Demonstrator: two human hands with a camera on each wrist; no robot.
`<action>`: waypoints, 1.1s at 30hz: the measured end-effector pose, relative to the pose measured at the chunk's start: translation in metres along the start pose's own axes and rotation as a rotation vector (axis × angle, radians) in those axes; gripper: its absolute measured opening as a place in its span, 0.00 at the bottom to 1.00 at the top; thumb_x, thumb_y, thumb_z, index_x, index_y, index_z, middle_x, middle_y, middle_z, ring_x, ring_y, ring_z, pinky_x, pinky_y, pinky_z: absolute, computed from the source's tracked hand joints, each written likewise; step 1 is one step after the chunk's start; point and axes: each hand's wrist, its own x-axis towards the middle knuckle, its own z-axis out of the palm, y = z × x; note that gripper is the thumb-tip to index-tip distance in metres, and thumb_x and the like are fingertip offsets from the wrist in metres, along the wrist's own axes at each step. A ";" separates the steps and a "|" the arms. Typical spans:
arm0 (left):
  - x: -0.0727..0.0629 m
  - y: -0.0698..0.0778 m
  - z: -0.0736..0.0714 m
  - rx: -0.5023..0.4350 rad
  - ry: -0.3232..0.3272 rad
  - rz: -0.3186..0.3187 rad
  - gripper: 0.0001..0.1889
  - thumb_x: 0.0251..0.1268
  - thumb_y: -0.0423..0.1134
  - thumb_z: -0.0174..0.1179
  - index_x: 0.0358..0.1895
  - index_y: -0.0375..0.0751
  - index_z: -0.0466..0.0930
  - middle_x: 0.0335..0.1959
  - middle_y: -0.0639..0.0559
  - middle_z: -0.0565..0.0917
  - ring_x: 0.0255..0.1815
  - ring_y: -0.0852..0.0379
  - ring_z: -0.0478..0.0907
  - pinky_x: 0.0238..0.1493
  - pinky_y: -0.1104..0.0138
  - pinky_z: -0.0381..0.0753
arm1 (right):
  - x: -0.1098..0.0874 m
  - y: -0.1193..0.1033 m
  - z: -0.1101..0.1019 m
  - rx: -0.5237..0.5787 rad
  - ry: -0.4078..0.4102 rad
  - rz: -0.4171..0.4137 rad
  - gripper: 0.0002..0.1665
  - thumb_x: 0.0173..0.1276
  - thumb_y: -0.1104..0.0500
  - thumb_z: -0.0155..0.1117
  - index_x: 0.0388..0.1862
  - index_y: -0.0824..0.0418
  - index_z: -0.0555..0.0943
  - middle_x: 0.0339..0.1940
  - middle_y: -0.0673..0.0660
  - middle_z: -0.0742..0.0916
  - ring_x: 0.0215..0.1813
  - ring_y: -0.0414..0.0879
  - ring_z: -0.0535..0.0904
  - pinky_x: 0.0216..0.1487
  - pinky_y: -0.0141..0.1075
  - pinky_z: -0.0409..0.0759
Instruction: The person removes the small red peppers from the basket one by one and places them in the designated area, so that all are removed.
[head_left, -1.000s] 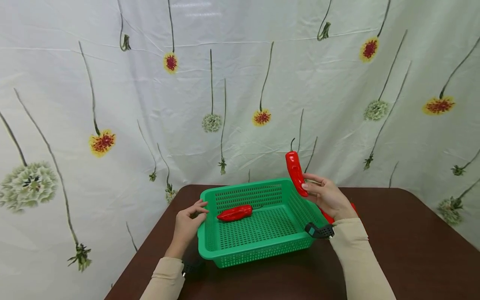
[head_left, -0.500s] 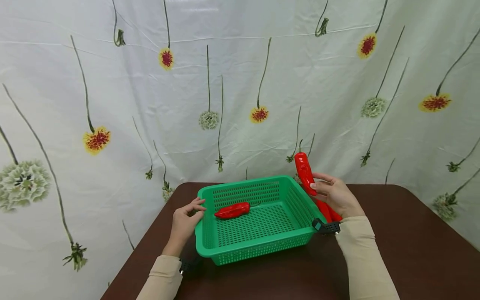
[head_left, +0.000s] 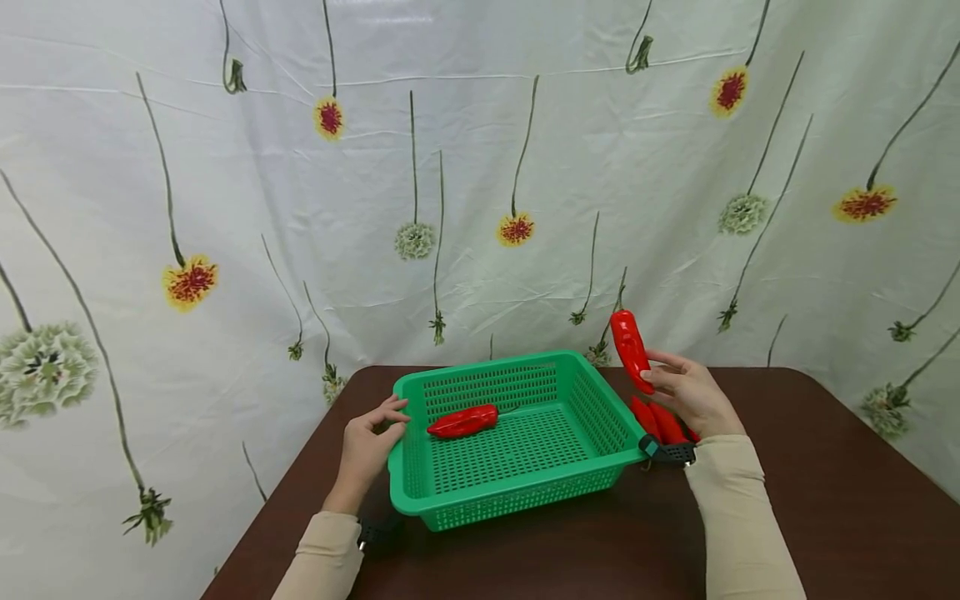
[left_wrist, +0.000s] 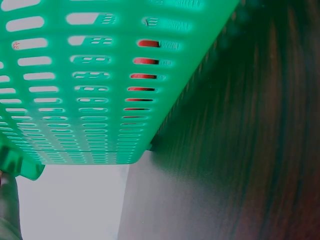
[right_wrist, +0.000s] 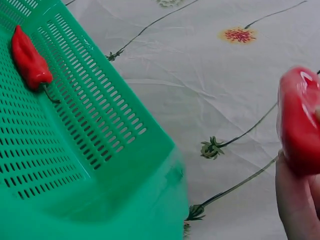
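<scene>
Gripping a red pepper (head_left: pixel 630 348) near its lower end between the thumb and fingers of the right hand (head_left: pixel 697 398), just past the right side of a green basket (head_left: pixel 525 483). Holding it aloft above the worktop (head_left: pixel 562 558), stem end up and leaning leftward, clear of the basket. Resting the left hand (head_left: pixel 363 454) at the basket's left rim with bent fingers, without showing whether pinching it or only touching it. Lying on the basket's slotted floor toward the left, with its tip to the left and its stem to the right: a second red pepper (head_left: pixel 463 422). Lying close together outside, just beside the basket's right wall: more red peppers (head_left: pixel 666 423), partly hiding behind the right wrist. Wearing dark wristbands (head_left: pixel 678 452) and pale beige sleeves (head_left: pixel 746 517). Hanging behind the worktop: a pale cloth (head_left: pixel 472 283) with printed flowers and long stems.
</scene>
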 end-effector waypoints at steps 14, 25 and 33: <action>-0.011 0.032 -0.005 0.023 -0.009 0.011 0.09 0.65 0.24 0.57 0.42 0.23 0.86 0.60 0.34 0.82 0.73 0.43 0.69 0.56 0.82 0.72 | -0.002 0.016 -0.018 -0.111 0.156 0.059 0.41 0.74 0.57 0.60 0.80 0.67 0.57 0.76 0.67 0.65 0.47 0.35 0.77 0.46 0.25 0.82; -0.010 0.032 -0.004 0.023 -0.015 0.006 0.09 0.65 0.23 0.56 0.42 0.22 0.85 0.60 0.34 0.82 0.74 0.43 0.69 0.55 0.84 0.71 | -0.007 0.024 -0.034 -0.140 0.220 0.074 0.41 0.75 0.56 0.60 0.79 0.68 0.57 0.75 0.66 0.65 0.41 0.31 0.78 0.47 0.26 0.82; 0.001 -0.003 0.000 0.020 -0.003 0.024 0.09 0.66 0.25 0.58 0.42 0.28 0.87 0.61 0.39 0.83 0.74 0.47 0.70 0.57 0.80 0.73 | -0.005 0.030 -0.041 -0.159 0.334 0.104 0.37 0.73 0.61 0.60 0.76 0.71 0.61 0.71 0.69 0.69 0.39 0.33 0.78 0.40 0.23 0.82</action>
